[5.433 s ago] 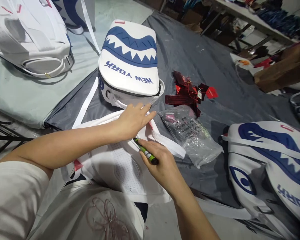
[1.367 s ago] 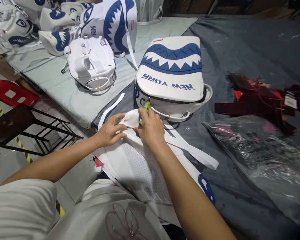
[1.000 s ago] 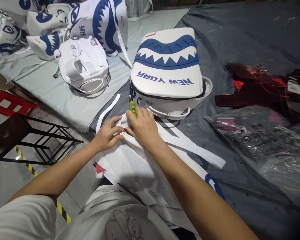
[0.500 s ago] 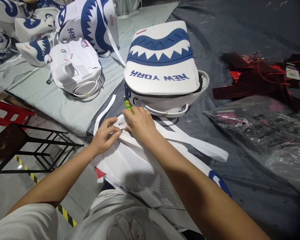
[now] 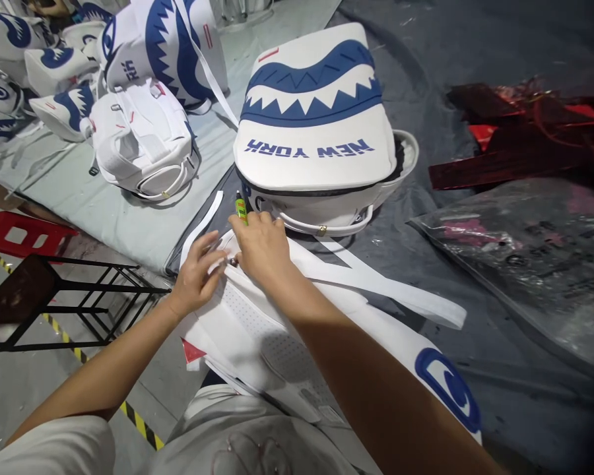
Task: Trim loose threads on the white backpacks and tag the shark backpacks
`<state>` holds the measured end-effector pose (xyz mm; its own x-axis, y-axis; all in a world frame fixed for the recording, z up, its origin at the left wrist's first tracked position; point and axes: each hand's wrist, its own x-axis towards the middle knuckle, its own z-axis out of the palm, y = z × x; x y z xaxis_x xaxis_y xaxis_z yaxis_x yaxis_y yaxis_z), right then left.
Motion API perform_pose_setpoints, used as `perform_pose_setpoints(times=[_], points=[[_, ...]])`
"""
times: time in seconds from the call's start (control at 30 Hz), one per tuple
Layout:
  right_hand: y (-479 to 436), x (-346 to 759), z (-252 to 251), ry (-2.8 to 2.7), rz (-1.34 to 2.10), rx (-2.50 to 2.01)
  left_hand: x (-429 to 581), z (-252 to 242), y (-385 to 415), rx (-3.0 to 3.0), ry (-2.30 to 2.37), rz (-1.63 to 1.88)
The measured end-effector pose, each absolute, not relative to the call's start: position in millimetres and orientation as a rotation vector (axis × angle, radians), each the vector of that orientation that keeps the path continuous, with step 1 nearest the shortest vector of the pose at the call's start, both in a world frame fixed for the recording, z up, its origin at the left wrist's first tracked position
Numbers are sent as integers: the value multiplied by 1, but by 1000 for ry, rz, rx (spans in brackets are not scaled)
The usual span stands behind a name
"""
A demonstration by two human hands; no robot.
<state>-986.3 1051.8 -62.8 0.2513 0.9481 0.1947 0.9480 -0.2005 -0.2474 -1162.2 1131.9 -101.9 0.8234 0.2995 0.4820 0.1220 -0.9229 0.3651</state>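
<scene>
A white backpack [image 5: 321, 369] lies across my lap and the table edge, its dotted mesh panel facing up and a blue eye patch [image 5: 448, 389] at its right. My right hand [image 5: 262, 247] is closed at its top edge, with a slim green pen-like thing [image 5: 241, 210] sticking out past the knuckles. A small dark metal piece [image 5: 233, 262] shows below its fingertips. Just left of it, my left hand [image 5: 198, 274] has its fingers bent but apart, beside the same edge. White webbing straps [image 5: 396, 297] trail from the bag.
A white backpack with blue teeth and NEW YORK lettering [image 5: 317, 132] stands ahead. More white bags [image 5: 143, 142] sit on the pale table at left. Dark red pieces [image 5: 519, 145] and a clear plastic bag [image 5: 529, 264] lie right. A black-framed stool [image 5: 79, 297] and red stool [image 5: 24, 234] are left.
My left fingers have come away from the bag's edge and spread. My right hand has shifted slightly left with the green pen-like thing. More of the blue eye patch shows.
</scene>
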Motion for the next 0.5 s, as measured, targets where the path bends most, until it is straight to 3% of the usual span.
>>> perform_pose_setpoints(times=[0.1,0.3,0.5], points=[[1055,-985,-63,-1760,28,-2207,-1166,-106,1132,2780,175,749],[1063,-985,-60,-1766,71,-2242,-1172,-111,1139,2632,446,1004],[1067,-981,-62,-1758,81,-2215,-1166,-98,1124,3000,163,735]])
